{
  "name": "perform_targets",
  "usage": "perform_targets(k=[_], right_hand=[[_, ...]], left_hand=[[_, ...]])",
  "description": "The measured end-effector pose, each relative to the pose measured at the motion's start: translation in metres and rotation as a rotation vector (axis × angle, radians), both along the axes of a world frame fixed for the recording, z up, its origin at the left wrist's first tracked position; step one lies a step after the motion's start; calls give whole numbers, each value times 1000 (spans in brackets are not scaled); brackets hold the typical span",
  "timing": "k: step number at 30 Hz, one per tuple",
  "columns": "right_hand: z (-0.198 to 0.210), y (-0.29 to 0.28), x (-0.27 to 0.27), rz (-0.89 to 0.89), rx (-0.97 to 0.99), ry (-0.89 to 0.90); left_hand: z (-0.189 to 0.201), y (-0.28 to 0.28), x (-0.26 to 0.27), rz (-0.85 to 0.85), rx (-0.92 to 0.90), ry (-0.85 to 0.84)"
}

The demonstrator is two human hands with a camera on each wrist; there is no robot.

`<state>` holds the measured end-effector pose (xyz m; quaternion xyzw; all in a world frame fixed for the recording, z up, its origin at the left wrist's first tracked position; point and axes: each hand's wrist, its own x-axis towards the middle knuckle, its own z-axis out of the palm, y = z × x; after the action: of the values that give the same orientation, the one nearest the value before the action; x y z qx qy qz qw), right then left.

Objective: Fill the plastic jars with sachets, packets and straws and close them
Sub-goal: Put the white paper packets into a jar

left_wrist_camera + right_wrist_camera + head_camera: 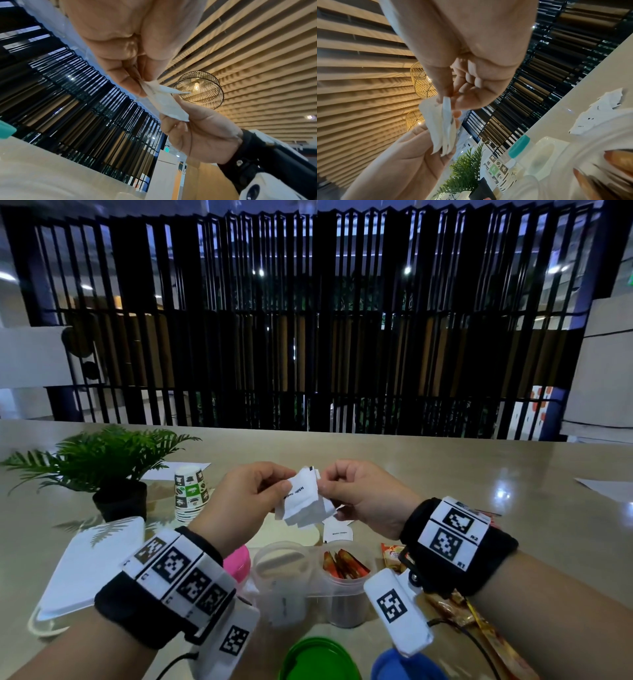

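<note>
Sachets [305,501], white with black print, hung fanned above the desk's [445,474] near edge as I watched my left hand [239,501] and right hand [363,498] pinching them. Left wrist: thumb and fingers [130,86] grasped paper. Right wrist: fingertips [443,93] nipped one sachet's edge.

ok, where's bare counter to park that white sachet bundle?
Free: far counter behind both hands, and the right stretch before the paper sheet.
Crowded: near edge, with open jars, green lid, blue lid and orange packets; left has plant, cups and white tray.
</note>
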<state>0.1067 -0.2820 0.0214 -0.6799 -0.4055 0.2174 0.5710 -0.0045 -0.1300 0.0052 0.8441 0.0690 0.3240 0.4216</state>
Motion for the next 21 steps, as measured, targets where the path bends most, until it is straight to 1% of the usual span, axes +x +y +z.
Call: perform_targets(k=[2, 4, 11, 13, 15, 17, 19, 21], right_hand=[[0, -1, 1, 93, 25, 62], [-1, -2, 2, 149, 4, 68], [-6, 0, 2, 161, -49, 19], [-8, -1, 3, 139, -72, -1], [-10, 0, 4, 70, -72, -15], [-11, 4, 4, -16, -20, 24], [-12, 10, 3, -49, 59, 93], [-15, 15, 0, -53, 115, 133]], left_hand=[[-2, 3, 2, 18, -23, -18], [-4, 5, 4, 32, -46, -26], [-8, 8, 6, 67, -115, -60], [-7, 11, 5, 76, -140, -85], [-7, 13, 5, 44, -234, -107], [-6, 10, 7, 3, -324, -94], [-7, 5, 11, -3, -324, -69], [-9, 3, 15, 28, -279, -64]])
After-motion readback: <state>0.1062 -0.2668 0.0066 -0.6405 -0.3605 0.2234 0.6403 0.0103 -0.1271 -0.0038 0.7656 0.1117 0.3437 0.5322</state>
